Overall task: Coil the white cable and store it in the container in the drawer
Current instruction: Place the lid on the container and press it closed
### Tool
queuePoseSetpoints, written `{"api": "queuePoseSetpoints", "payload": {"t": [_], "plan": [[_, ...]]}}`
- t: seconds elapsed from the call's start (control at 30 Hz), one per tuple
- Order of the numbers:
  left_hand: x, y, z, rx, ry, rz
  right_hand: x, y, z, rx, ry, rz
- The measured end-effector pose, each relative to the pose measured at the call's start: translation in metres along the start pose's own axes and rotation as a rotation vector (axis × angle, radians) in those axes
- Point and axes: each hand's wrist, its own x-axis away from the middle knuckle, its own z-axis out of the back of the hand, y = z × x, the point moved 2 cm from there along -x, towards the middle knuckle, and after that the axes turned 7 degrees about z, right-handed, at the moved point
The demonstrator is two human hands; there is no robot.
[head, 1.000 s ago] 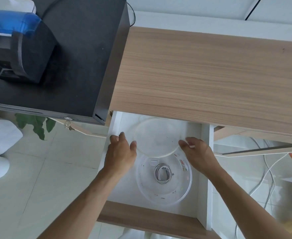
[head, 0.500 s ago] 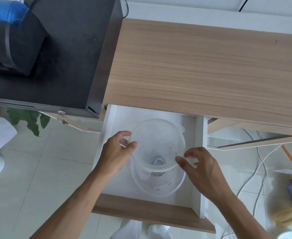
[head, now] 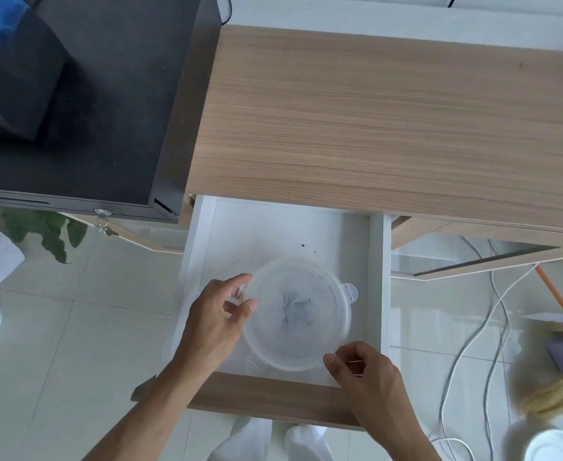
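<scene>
I saw the round clear container sitting in the open white drawer, toward its front, with the lid lying over its top. The white cable showed only as a blurred pale coil through the lid, inside the container. My left hand pinched the lid's left rim between thumb and fingertips. My right hand had its fingers curled at the front right rim (whether they actually clamped it, I could not tell). The wooden desk top spread above the drawer, and loose cables trailed over the tiled floor to the right.
</scene>
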Motion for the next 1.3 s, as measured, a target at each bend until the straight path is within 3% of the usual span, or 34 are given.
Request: {"api": "queuePoseSetpoints", "payload": {"t": [0.23,0.43,0.6,0.67,0.8,0.9,0.97,1.1,1.3], "plan": [[-0.010,0.005,-0.007,0.012,0.023,-0.041,-0.005,-0.002,-0.001,-0.170,0.100,-0.107],[-0.013,0.006,-0.010,0.044,0.021,-0.039,-0.008,-0.005,0.002,-0.189,0.286,-0.037],[-0.015,0.006,-0.013,0.056,0.023,0.043,-0.014,0.000,0.002,-0.121,0.228,0.005],[-0.015,0.008,-0.013,-0.033,0.037,0.037,-0.019,0.001,0.003,-0.080,0.200,0.018],[-0.004,0.024,-0.015,-0.491,0.209,-0.032,-0.021,-0.010,0.000,0.007,0.219,0.036],[0.005,0.033,-0.022,-0.602,0.294,-0.073,-0.020,-0.017,-0.002,0.092,0.242,0.126],[0.008,0.029,-0.032,-0.561,0.269,-0.046,-0.024,-0.018,0.003,0.172,0.228,0.155],[0.000,0.016,-0.038,-0.241,0.169,0.071,-0.032,-0.017,0.011,0.258,0.131,0.152],[-0.009,0.005,-0.032,-0.182,0.084,0.065,-0.042,-0.023,0.018,0.182,-0.044,0.077]]}}
